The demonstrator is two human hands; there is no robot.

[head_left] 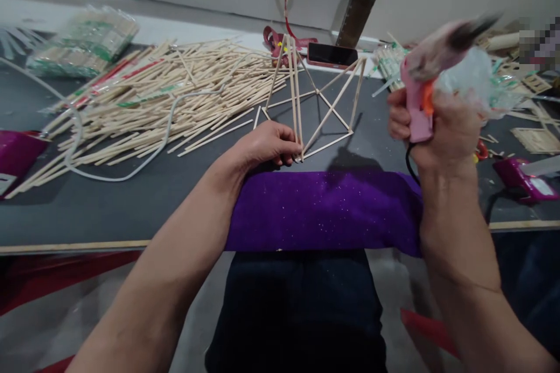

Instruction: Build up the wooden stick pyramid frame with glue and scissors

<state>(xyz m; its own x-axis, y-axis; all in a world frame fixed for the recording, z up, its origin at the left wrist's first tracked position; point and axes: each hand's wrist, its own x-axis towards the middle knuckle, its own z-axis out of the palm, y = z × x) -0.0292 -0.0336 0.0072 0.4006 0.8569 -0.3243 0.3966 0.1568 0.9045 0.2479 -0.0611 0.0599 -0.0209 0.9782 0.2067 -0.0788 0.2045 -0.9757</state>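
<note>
A frame of thin wooden sticks (329, 106), joined into triangles, stands on the dark grey table. My left hand (272, 144) pinches the frame at its near lower corner, where several sticks meet. Raised to the right of the frame, my right hand (441, 122) is wrapped round the handle of a pink hot glue gun (417, 108) with an orange trigger. The gun's dark nozzle is blurred and points up and to the right, apart from the sticks. Its black cord hangs down beside my wrist.
Loose wooden sticks (175, 93) are heaped at left under a white cable (168, 128). A purple cloth (324, 210) lies at the near edge. Behind stand a bottle (359, 9) and a phone (332, 55). Purple boxes (522, 180) sit at both sides; plastic packs (83, 41) lie far left.
</note>
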